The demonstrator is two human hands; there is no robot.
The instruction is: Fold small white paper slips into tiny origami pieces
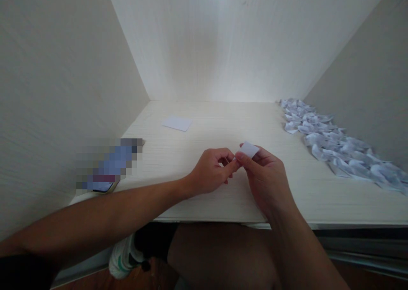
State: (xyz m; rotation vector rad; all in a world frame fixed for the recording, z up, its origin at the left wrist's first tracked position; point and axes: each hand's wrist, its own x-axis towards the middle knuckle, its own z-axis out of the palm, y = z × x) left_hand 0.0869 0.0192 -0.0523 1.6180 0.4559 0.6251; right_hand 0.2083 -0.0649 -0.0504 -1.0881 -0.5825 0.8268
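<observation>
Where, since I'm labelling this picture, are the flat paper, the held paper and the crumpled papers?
Flat paper (177,123), head view: its middle.
Held paper (250,149), head view: its uncovered end.
Crumpled papers (343,145), head view: the pile's middle.

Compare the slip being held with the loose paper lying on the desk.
Pose: the held slip is raised and tilted; the loose paper lies flat on the desk.
Contact: the left hand and right hand pinch the held slip; neither touches the loose paper.
Shared: both are white.
</observation>
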